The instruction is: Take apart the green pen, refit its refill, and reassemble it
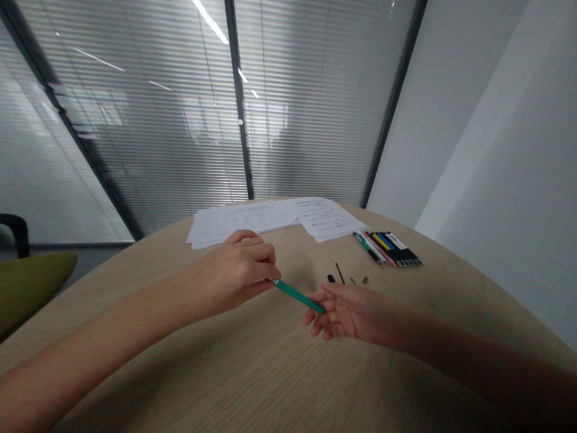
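Note:
A green pen slants down to the right above the table, spanning the space between my two hands. My left hand pinches its upper left end, where a small light tip shows at the fingertips. At the other end, my right hand is turned palm up, its loosely curled fingers holding the pen's lower right end. Just beyond my right hand lie a short black piece, a thin dark stick like a refill and a small greyish piece, partly hidden by the hand.
A row of several pens, black, white, pink and green, lies at the right on the wooden table. Printed sheets spread along the far edge. A green chair stands at the left, and a glass partition with blinds rises behind.

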`<state>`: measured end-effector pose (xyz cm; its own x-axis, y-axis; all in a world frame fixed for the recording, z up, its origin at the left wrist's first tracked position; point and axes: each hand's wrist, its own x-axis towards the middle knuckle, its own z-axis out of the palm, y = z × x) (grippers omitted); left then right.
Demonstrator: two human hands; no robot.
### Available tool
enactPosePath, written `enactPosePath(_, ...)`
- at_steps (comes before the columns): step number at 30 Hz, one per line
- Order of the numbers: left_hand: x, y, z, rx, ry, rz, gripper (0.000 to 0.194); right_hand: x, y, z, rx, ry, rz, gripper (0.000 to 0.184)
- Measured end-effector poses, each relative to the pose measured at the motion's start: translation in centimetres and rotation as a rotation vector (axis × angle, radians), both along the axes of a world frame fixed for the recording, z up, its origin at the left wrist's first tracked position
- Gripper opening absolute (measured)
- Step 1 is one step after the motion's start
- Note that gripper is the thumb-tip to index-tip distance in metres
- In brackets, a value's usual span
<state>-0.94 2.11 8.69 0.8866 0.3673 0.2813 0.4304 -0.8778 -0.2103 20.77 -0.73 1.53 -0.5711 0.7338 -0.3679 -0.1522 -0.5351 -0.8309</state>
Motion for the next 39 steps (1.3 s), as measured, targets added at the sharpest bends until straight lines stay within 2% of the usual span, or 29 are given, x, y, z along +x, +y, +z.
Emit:
enactPosePath(7,0.8,-1.1,0.1,0.235,0.04,-0.033,0.023,-0.1,0.3,-1.7,-0.127,0.071,-0.04,0.035)
enactPosePath(10,1.0,-1.3,-0.2,0.272,0.042,-0.036,0.023,-0.1,0.5,-2.2,-0.133,0.095,-0.022,0.033)
enactPosePath(14,1.2,-1.5,-0.3,0.312,0.045,-0.054,0.025,-0.3,0.3,-2.1,-0.117,0.053,-0.024,0.027)
enactPosePath(19,1.0,-1.5,0.3,0.297,0.055,-0.046,0.028,-0.1,0.4,-1.8,0.021,0.076,0.063,0.018)
enactPosePath(23,0.5,-1.1,0.5,0.302,0.065,-0.053,0.026,0.4,0.8,-1.7,0.078,0.036,0.079,0.011)
enactPosePath(28,-0.1,-0.6,0.6,0.269,0.097,-0.015,0.027,0.9,1.0,-1.6,0.159,-0.039,0.063,0.015)
enactPosePath(35,-0.5,-0.1,1.7,0.188,0.124,0.065,0.023,0.9,1.5,-1.4,0.406,-0.354,0.013,0.018)
enactPosePath(39,-1.0,0.3,1.8,0.156,0.135,0.09,0.017,1.1,1.7,-1.0,0.663,-0.571,-0.07,0.013)
